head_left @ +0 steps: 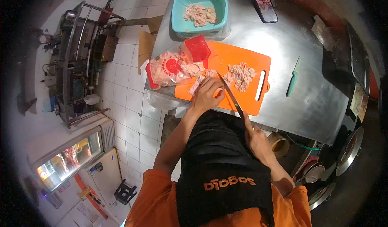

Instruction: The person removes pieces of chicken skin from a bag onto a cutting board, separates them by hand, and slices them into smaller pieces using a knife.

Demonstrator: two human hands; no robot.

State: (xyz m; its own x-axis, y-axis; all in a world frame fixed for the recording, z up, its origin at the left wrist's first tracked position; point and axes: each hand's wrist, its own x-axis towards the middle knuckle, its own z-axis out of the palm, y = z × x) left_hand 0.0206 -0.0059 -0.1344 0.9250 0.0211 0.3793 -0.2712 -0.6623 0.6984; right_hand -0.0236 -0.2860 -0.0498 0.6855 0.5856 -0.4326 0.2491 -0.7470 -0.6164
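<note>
Right hand [258,140] grips the knife [230,92]; left hand [208,93], half-curled, grasp indeterminable, partly covers meat [196,85] beside the knife.

Free lane on the steel tabletop [279,75] between orange board [250,59] and green-handled knife [292,82], phone [265,8] beyond

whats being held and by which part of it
Right hand: the knife, by its handle. Left hand: at the meat near the blade; grip unclear.

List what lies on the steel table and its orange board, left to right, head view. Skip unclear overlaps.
Red-printed plastic bag of meat → pile of cut meat → smartphone → green-handled knife.
</note>
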